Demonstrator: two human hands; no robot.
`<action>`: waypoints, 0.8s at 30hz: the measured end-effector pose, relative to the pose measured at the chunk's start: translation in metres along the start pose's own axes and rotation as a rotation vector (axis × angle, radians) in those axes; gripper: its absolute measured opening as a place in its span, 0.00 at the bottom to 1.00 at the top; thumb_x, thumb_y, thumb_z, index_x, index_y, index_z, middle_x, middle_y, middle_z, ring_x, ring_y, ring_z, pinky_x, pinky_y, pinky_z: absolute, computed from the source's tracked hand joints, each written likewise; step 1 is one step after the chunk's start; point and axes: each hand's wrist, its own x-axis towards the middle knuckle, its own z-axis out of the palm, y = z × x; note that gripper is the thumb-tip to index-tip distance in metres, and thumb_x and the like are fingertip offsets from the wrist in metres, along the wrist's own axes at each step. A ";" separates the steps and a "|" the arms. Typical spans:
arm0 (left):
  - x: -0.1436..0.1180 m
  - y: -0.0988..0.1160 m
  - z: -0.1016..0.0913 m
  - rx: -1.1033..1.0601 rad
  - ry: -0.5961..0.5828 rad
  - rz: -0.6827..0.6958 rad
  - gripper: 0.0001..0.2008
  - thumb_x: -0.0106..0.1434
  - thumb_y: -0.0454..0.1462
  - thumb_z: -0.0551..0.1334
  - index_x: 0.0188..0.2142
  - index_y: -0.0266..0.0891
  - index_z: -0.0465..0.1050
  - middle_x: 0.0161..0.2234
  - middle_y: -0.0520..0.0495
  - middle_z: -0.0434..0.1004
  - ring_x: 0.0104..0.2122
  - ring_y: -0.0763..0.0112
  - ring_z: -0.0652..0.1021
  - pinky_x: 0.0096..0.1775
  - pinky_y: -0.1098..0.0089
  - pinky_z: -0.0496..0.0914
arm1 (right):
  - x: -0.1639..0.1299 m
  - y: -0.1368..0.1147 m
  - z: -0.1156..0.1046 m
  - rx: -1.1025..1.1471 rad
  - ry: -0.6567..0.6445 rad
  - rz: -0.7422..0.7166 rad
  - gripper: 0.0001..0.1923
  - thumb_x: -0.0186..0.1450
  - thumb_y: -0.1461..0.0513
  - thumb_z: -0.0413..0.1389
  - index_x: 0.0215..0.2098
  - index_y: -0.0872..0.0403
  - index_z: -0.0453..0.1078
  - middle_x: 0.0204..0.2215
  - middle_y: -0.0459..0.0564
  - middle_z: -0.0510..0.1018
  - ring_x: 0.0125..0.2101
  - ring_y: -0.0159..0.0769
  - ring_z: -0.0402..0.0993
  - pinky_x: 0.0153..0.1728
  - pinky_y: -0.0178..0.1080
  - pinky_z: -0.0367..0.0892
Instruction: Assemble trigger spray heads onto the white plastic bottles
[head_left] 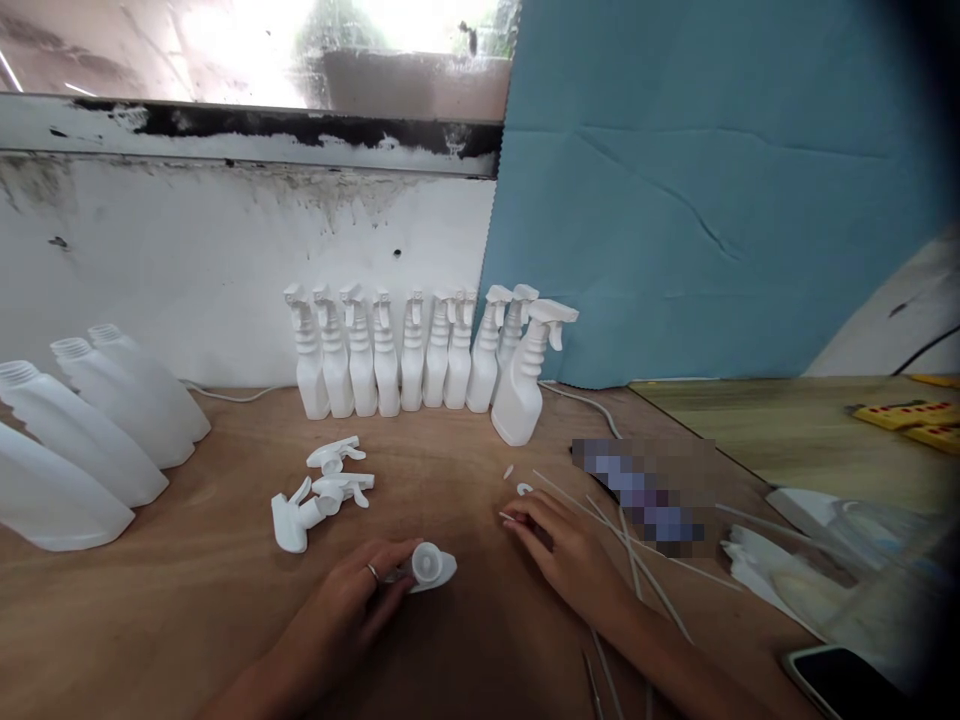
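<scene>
My left hand (358,590) grips a white trigger sprayer head (429,567) low over the wooden table (187,610), its round collar facing up. My right hand (559,545) rests palm down on the table, its fingertips pinching a thin white dip tube (508,517) beside a small white ring (524,489). More thin tubes (637,565) lie fanned out under and to the right of my right wrist. Three loose sprayer heads (324,490) lie just left of centre.
A row of several assembled white spray bottles (420,355) stands at the back against the wall. Uncapped white bottles (90,430) lie at the left. Plastic bags (810,560) and a phone (847,685) are at the right, before a blue sheet (712,190).
</scene>
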 end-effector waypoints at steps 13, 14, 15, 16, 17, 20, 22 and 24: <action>0.004 0.012 -0.002 -0.096 -0.172 -0.071 0.18 0.72 0.34 0.50 0.60 0.49 0.58 0.46 0.49 0.70 0.45 0.70 0.72 0.49 0.68 0.68 | -0.011 -0.059 0.024 0.156 -0.124 -0.318 0.21 0.69 0.72 0.47 0.57 0.51 0.65 0.42 0.55 0.76 0.39 0.42 0.71 0.40 0.46 0.71; 0.004 0.013 -0.002 -0.094 -0.175 -0.077 0.18 0.72 0.34 0.50 0.60 0.49 0.58 0.46 0.49 0.70 0.45 0.70 0.72 0.50 0.68 0.68 | -0.012 -0.059 0.024 0.178 -0.146 -0.299 0.22 0.69 0.72 0.47 0.57 0.51 0.64 0.43 0.55 0.75 0.40 0.43 0.70 0.41 0.47 0.71; 0.003 0.013 -0.002 -0.089 -0.178 -0.080 0.19 0.72 0.34 0.50 0.60 0.49 0.58 0.46 0.49 0.70 0.46 0.70 0.72 0.50 0.67 0.68 | -0.011 -0.059 0.023 0.199 -0.162 -0.281 0.22 0.68 0.72 0.47 0.58 0.50 0.63 0.44 0.55 0.74 0.42 0.43 0.69 0.43 0.48 0.70; 0.002 0.012 -0.002 -0.081 -0.183 -0.077 0.19 0.72 0.35 0.50 0.60 0.49 0.56 0.47 0.49 0.70 0.48 0.69 0.72 0.52 0.66 0.68 | -0.011 -0.059 0.023 0.218 -0.180 -0.264 0.23 0.68 0.72 0.48 0.58 0.50 0.63 0.45 0.55 0.73 0.43 0.43 0.69 0.45 0.48 0.69; 0.001 0.012 -0.002 -0.066 -0.187 -0.073 0.20 0.71 0.35 0.51 0.61 0.50 0.55 0.48 0.48 0.69 0.49 0.69 0.71 0.53 0.65 0.67 | -0.011 -0.059 0.023 0.237 -0.196 -0.251 0.23 0.68 0.72 0.48 0.58 0.49 0.63 0.46 0.55 0.72 0.45 0.43 0.68 0.46 0.48 0.69; -0.003 0.008 0.002 0.007 -0.179 -0.073 0.26 0.70 0.36 0.54 0.64 0.50 0.48 0.53 0.46 0.67 0.52 0.66 0.70 0.54 0.64 0.67 | -0.012 -0.059 0.024 0.268 -0.220 -0.228 0.24 0.67 0.73 0.48 0.58 0.48 0.62 0.47 0.53 0.72 0.46 0.42 0.67 0.47 0.47 0.68; -0.004 0.007 0.006 0.044 -0.151 -0.077 0.29 0.68 0.34 0.56 0.64 0.50 0.45 0.54 0.46 0.67 0.52 0.65 0.71 0.52 0.64 0.68 | -0.013 -0.057 0.026 0.244 -0.210 -0.227 0.24 0.67 0.73 0.48 0.58 0.48 0.62 0.48 0.53 0.72 0.47 0.44 0.66 0.49 0.48 0.68; -0.003 0.008 0.008 0.065 -0.128 -0.056 0.26 0.68 0.33 0.56 0.61 0.50 0.50 0.53 0.48 0.68 0.50 0.66 0.72 0.51 0.66 0.69 | -0.016 -0.055 0.028 0.204 -0.199 -0.216 0.23 0.66 0.72 0.50 0.57 0.49 0.62 0.48 0.53 0.73 0.48 0.45 0.67 0.50 0.50 0.68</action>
